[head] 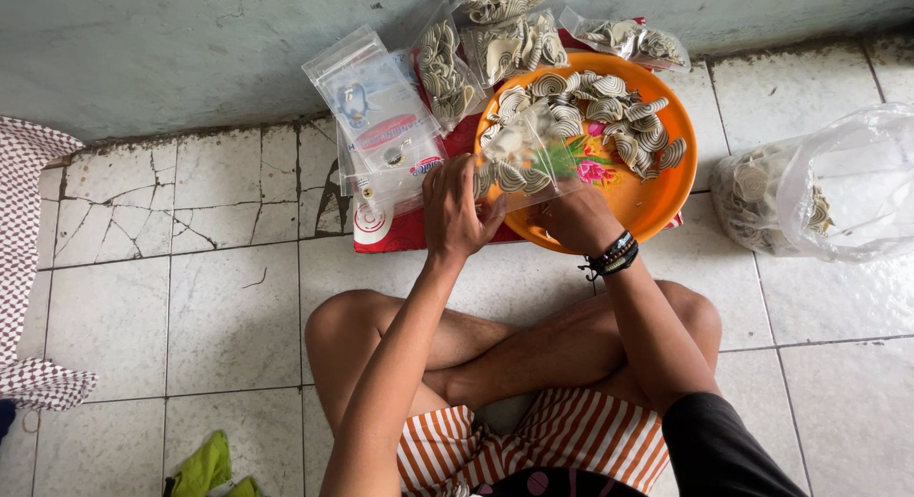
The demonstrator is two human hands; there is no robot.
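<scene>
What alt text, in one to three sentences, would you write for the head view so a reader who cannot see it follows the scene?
A person sitting cross-legged on a tiled floor holds a small clear bag of spiral crackers with the left hand and right hand, over an orange tray of loose crackers. Filled bags and empty pouches lie by the wall.

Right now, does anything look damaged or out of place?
Yes: the floor tiles by the wall left of the stack of empty bags are badly cracked. The snacks stay on the orange tray; nothing spilled.
</scene>
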